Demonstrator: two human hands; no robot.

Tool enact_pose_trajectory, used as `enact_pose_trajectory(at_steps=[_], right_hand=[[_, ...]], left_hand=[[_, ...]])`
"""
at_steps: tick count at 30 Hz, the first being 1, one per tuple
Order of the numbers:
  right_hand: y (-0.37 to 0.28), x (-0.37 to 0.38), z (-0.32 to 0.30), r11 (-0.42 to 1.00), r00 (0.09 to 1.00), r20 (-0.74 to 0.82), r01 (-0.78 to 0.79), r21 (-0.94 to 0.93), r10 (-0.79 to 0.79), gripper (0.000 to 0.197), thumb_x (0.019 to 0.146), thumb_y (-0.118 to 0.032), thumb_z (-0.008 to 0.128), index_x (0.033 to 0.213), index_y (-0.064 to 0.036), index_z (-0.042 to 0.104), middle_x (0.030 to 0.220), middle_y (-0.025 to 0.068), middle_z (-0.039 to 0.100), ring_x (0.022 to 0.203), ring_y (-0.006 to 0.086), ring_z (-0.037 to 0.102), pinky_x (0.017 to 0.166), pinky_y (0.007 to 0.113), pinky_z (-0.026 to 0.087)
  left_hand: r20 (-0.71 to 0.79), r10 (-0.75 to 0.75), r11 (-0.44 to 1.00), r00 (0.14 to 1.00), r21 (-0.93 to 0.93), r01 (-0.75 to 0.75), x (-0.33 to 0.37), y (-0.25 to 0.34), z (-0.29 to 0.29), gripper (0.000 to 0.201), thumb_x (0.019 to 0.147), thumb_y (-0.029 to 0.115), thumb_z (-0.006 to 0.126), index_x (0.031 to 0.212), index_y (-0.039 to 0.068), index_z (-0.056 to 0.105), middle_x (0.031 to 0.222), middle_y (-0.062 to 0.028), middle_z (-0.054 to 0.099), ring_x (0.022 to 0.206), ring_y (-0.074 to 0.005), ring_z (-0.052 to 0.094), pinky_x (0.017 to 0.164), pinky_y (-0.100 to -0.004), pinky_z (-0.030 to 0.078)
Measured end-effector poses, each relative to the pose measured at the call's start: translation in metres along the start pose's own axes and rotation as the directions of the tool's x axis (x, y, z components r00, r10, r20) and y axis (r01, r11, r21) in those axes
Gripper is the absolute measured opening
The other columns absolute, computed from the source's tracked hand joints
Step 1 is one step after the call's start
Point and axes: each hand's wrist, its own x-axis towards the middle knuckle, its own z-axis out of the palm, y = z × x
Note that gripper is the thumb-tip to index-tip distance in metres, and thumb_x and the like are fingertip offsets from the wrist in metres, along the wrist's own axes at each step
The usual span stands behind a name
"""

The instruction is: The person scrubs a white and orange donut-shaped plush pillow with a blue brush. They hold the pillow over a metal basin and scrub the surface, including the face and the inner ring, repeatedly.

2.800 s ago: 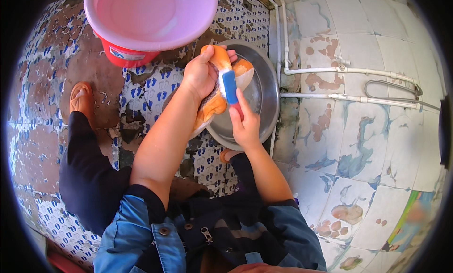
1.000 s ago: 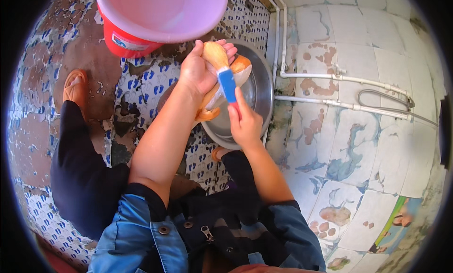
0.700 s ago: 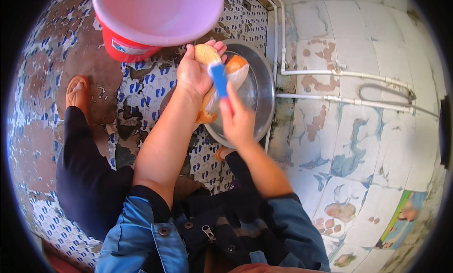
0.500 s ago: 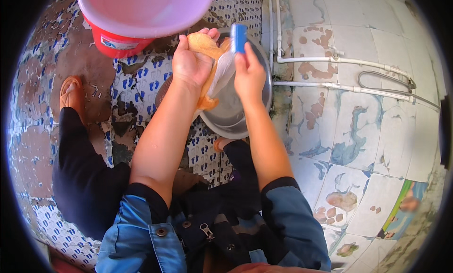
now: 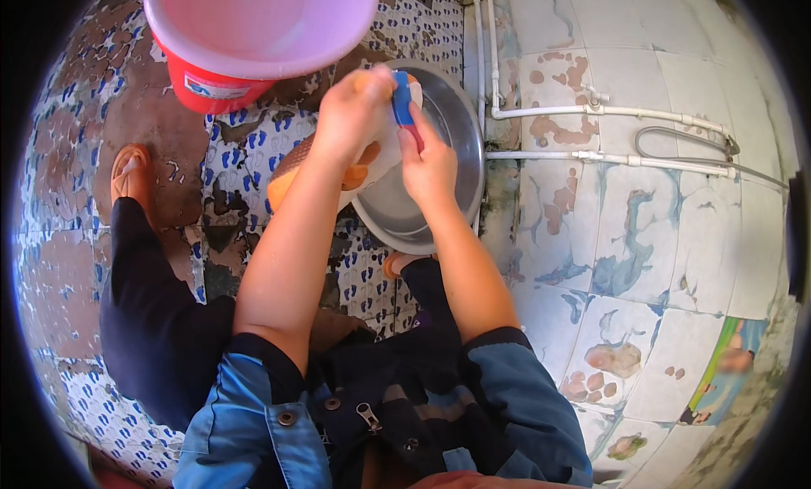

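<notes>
My left hand [image 5: 345,113] is closed around an orange-and-white shoe [image 5: 283,187] with a brown textured sole, though the hand and forearm cover much of it. My left fingers are smeared by motion near the shoe's far end. In my right hand [image 5: 429,169] is a scrubbing brush [image 5: 400,102] with a blue and red body. It sits right beside my left fingers, against or very near the shoe; contact is hard to make out. Both hands are above the left part of a grey metal basin [image 5: 467,121] on the floor.
A large red bucket [image 5: 182,71] with a pale pink inside stands at the far left of the basin. White pipes [image 5: 541,155] and a grey hose [image 5: 650,132] run along the stained tiled wall on the right. My sandaled left foot [image 5: 129,172] rests on worn, patterned tiles [image 5: 241,151].
The shoe has turned, so its brown sole and orange end now show left of my forearm. My right hand has shifted left and nearer with the brush, which has tilted.
</notes>
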Motion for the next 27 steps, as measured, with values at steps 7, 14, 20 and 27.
enact_pose_trajectory(at_steps=[7, 14, 20, 27], right_hand=[[0.004, 0.016, -0.005, 0.994, 0.99, -0.098, 0.095, -0.059, -0.1, 0.036, 0.085, -0.027, 0.06, 0.119, -0.0152, 0.061, 0.086, 0.0162, 0.067, 0.074, 0.0338, 0.065, 0.068, 0.04, 0.051], [-0.02, -0.012, -0.012, 0.985, 0.971, 0.173, 0.172, -0.025, -0.165, 0.037, 0.085, -0.03, 0.06, 0.12, -0.0177, 0.061, 0.079, 0.0179, 0.066, 0.072, 0.0345, 0.065, 0.067, 0.041, 0.05], [0.005, 0.025, -0.034, 0.979, 0.991, 0.096, 0.113, -0.172, -0.097, 0.035, 0.085, -0.031, 0.059, 0.119, -0.0196, 0.062, 0.077, 0.0154, 0.066, 0.07, 0.0324, 0.065, 0.065, 0.04, 0.051], [0.009, 0.016, -0.039, 0.939, 0.974, 0.193, 0.174, -0.296, -0.119, 0.039, 0.085, -0.031, 0.059, 0.123, -0.0183, 0.059, 0.079, 0.0155, 0.067, 0.073, 0.0326, 0.065, 0.066, 0.041, 0.051]], left_hand=[[0.196, 0.261, -0.199, 0.945, 0.969, -0.147, -0.048, -0.017, -0.007, 0.026, 0.074, 0.015, 0.063, 0.099, 0.009, 0.064, 0.141, -0.0176, 0.037, 0.107, -0.0373, 0.053, 0.085, -0.0477, 0.047], [0.279, 0.411, -0.131, 0.868, 0.96, -0.247, -0.04, -0.04, -0.029, 0.019, 0.073, 0.014, 0.06, 0.091, 0.008, 0.064, 0.132, -0.0168, 0.049, 0.095, -0.0302, 0.059, 0.078, -0.0383, 0.051], [0.452, 0.525, -0.187, 0.721, 0.888, -0.421, -0.04, -0.048, -0.012, 0.017, 0.073, 0.015, 0.059, 0.087, 0.006, 0.063, 0.127, -0.0216, 0.052, 0.091, -0.0276, 0.059, 0.078, -0.0371, 0.05], [0.476, 0.456, -0.147, 0.752, 0.874, -0.464, -0.047, -0.056, -0.012, 0.02, 0.064, 0.009, 0.06, 0.083, 0.007, 0.064, 0.123, -0.0166, 0.057, 0.091, -0.0263, 0.059, 0.08, -0.0359, 0.049]])
